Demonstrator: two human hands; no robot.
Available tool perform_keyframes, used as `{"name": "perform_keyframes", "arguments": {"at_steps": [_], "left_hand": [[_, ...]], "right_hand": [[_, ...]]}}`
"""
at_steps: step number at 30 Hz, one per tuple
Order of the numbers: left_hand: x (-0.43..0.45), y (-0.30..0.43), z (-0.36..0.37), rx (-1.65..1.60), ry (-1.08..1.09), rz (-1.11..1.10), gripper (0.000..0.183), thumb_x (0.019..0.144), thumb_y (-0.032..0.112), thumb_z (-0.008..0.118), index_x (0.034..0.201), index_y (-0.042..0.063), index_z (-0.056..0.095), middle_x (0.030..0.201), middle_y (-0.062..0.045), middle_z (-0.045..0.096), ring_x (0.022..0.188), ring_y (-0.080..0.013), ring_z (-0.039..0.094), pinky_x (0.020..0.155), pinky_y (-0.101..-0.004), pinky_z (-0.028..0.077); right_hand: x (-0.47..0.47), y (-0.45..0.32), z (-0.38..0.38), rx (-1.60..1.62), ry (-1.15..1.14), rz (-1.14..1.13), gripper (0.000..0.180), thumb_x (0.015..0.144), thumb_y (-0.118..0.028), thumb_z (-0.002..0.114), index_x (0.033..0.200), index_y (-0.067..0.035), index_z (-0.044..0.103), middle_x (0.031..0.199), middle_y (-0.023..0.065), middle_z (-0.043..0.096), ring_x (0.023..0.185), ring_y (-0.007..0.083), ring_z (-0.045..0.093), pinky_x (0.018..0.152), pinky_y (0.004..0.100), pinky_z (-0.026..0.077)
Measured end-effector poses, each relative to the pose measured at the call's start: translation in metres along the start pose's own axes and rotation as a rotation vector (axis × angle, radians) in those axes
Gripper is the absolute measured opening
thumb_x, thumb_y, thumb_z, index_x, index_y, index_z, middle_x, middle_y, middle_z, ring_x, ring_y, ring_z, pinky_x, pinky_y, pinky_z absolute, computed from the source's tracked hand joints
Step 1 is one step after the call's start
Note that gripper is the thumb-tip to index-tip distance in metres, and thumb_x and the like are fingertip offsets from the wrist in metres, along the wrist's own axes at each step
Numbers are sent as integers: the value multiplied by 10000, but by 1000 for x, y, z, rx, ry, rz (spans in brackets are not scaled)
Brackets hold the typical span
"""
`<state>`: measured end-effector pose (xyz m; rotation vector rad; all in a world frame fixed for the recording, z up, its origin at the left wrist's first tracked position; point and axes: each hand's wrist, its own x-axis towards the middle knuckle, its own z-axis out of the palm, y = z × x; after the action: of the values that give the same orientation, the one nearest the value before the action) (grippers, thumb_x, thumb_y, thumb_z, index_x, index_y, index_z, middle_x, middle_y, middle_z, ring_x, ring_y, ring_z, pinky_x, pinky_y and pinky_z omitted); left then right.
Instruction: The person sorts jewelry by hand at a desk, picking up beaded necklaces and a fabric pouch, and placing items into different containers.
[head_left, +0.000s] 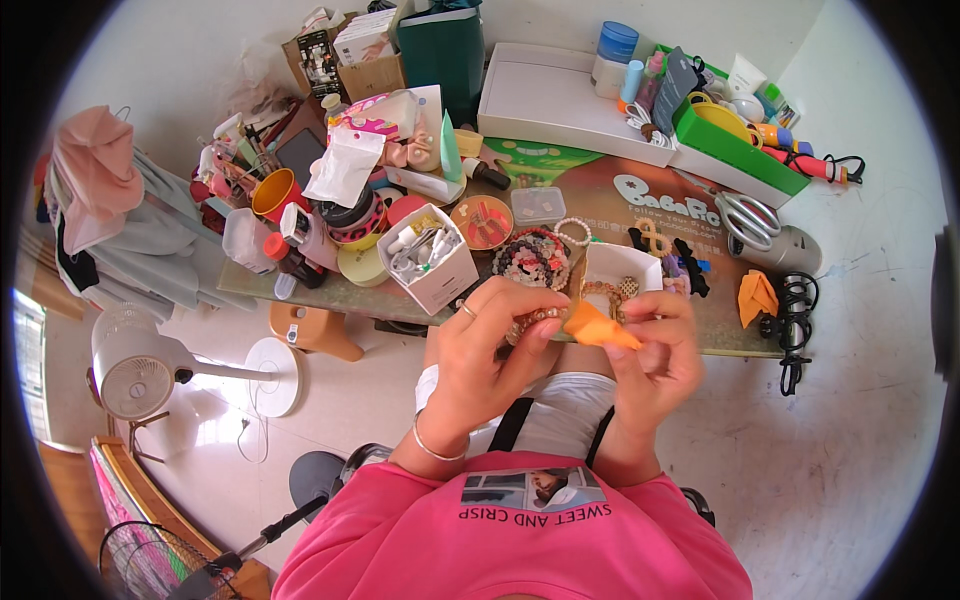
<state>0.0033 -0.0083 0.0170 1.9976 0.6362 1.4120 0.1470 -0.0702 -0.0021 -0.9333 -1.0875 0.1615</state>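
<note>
Between the thumb and fingers of my left hand is a beaded bracelet with pale amber beads, partly hidden by the fingers. My right hand pinches a small orange cloth, whose left end comes close to the bracelet; I cannot tell whether they touch. Both hands are raised over my lap at the table's front edge. Just beyond them stands a small open white box with more beaded bracelets in it. Left of that box lies a pile of bracelets, with a white pearl-like bracelet beside it.
A white box of cables stands at the table's front edge. Scissors, hair ties, a second orange cloth and a black-corded appliance lie right. Jars and bottles crowd the left. A white fan is on the floor.
</note>
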Motion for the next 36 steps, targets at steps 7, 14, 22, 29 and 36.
{"name": "perform_keyframes", "arguments": {"at_steps": [7,14,22,29,36], "left_hand": [[-1,-4,5,-65,-78,70,209,794,-24,688,987,11,618,892,-105,632,719,-200,618,607,-269,495],[-2,-7,4,-87,11,51,231,777,-47,699,978,-2,596,905,-109,633,735,-202,622,615,-273,507],[1,-5,2,-83,-39,100,217,773,-37,702,968,-13,611,900,-111,633,738,-208,619,617,-281,500],[-2,-8,-1,-56,1,105,215,756,-20,711,956,9,638,922,-99,605,764,-228,600,645,-289,488],[-4,-8,2,-168,6,80,133,755,35,715,873,16,656,947,-110,578,874,-216,574,765,-314,482]], "right_hand": [[-8,9,-3,-372,29,-132,267,700,8,799,837,2,571,912,184,687,666,179,650,655,239,511],[-7,-3,7,-201,-224,-181,135,789,-60,700,806,-3,579,946,230,680,591,213,632,556,266,494],[-17,-1,13,-207,-88,-123,160,769,-57,717,882,23,638,952,196,691,719,251,682,645,292,532],[-4,-5,3,-253,-275,-141,335,777,-16,723,1103,30,661,1018,185,684,812,214,682,708,271,527],[-5,-9,-1,108,-450,326,286,845,-89,664,1093,52,641,1007,159,639,826,184,621,671,246,459]]}}
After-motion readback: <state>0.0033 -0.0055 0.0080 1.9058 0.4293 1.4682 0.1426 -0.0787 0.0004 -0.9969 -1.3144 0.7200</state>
